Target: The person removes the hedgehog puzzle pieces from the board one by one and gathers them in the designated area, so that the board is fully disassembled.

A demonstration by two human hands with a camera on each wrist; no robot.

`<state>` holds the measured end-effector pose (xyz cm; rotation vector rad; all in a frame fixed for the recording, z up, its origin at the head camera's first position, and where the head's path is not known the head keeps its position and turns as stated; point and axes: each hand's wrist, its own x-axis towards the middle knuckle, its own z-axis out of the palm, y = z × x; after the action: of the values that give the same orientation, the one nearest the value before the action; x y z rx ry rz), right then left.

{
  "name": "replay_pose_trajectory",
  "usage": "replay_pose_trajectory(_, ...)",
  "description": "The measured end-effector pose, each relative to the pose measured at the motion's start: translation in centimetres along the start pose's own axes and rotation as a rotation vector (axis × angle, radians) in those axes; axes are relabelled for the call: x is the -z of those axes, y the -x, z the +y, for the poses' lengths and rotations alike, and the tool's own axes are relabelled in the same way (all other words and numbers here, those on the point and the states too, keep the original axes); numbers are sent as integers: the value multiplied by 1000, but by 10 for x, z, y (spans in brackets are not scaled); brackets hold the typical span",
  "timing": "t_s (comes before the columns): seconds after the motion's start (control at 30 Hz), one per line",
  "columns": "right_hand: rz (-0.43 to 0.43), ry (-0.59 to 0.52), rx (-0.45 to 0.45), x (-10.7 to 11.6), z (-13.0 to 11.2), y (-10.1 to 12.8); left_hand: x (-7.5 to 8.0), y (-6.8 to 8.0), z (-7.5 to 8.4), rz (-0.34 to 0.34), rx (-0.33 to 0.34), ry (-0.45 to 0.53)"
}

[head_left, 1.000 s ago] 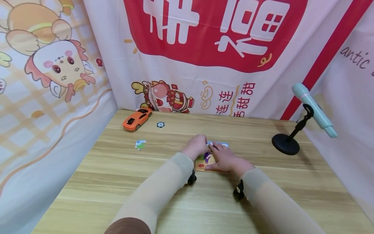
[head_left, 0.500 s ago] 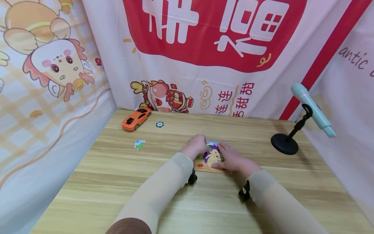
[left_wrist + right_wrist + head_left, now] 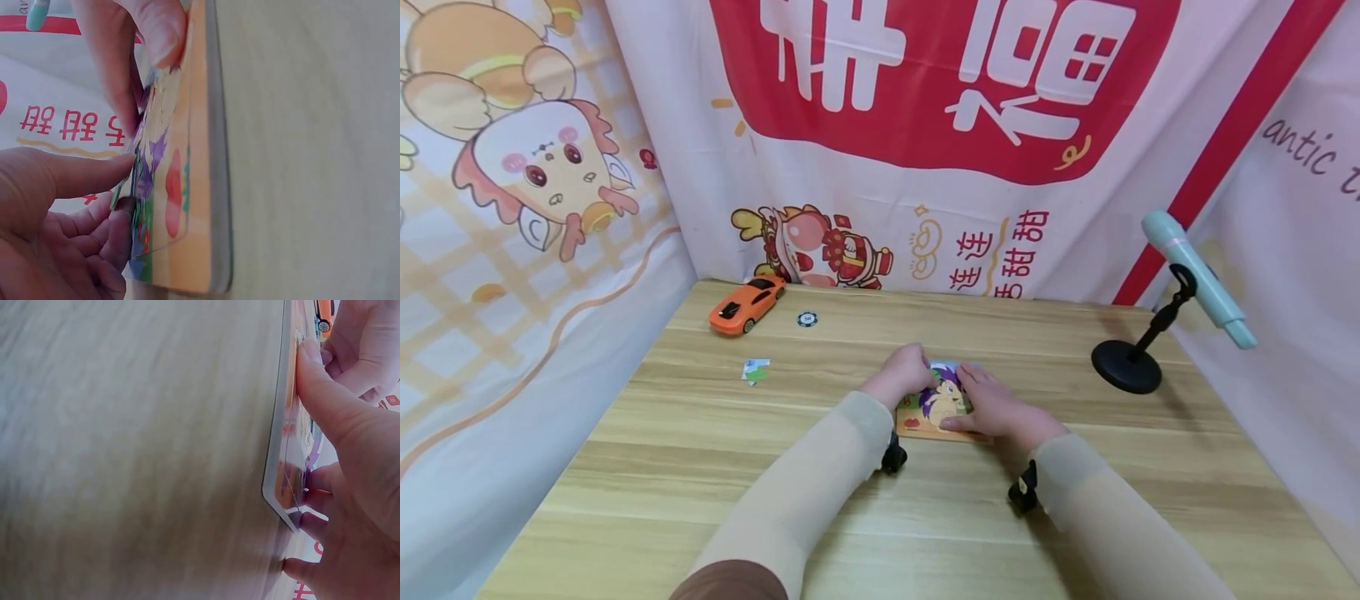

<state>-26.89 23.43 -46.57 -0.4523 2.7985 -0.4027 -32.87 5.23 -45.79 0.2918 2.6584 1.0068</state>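
A flat puzzle board (image 3: 928, 425) with a purple-spined hedgehog picture and an orange border lies on the table. My left hand (image 3: 907, 371) is at its left part, pinching a small puzzle piece (image 3: 119, 195) with a green edge between thumb and fingers, right at the picture's surface. Most of that piece is hidden by the fingers. My right hand (image 3: 996, 404) rests on the board's right side. Its thumb (image 3: 319, 378) lies extended over the picture, and the other fingers spread along the far side, one touching the table.
Loose puzzle pieces (image 3: 756, 370) lie on the table to the left. Behind them are a poker chip (image 3: 807, 319) and an orange toy car (image 3: 747, 306). A teal microphone (image 3: 1198, 279) on a black stand (image 3: 1126, 367) stands at the right. Printed cloth (image 3: 850, 183) hangs behind the table.
My right hand has drawn back to the right from beside the left fingertips, uncovering more of the hedgehog picture. The left hand has stayed at nearly the same spot.
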Motion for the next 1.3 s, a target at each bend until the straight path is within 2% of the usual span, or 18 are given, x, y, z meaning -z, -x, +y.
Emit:
replay_pose_trajectory(0.2,-1,-21,-16,0,-1,-1,-3,-4,-5,62,16,158)
replay_pose_trajectory(0.33,3,-26,-19,1,-2,0,5,-1,-11,123,4,229)
replay_pose_trajectory(0.47,-5,-16,-27,1,-3,0,26,0,-26,165,-4,279)
replay_pose_trajectory(0.6,-10,-13,-24,1,-4,0,59,3,-56,189,48,310)
replay_pose_trajectory(0.7,-9,-11,-23,0,-3,-1,89,10,-85,187,102,295)
replay_pose_trajectory(0.8,-9,-7,-29,0,-3,-1,119,19,-111,162,152,233)
replay_pose_trajectory(0.9,-12,-1,-34,1,-3,0,143,31,-130,120,204,147)
replay_pose_trajectory(0.97,-13,5,-34,1,-3,0,154,38,-139,94,247,128)
replay_pose_trajectory(1.07,-13,2,-24,2,-2,1,162,44,-148,69,300,122)
replay_pose_trajectory(1.17,-16,-1,-15,2,-2,1,162,45,-154,65,337,100)
replay_pose_trajectory(1.3,-14,-3,-10,1,0,2,158,41,-152,66,337,1)
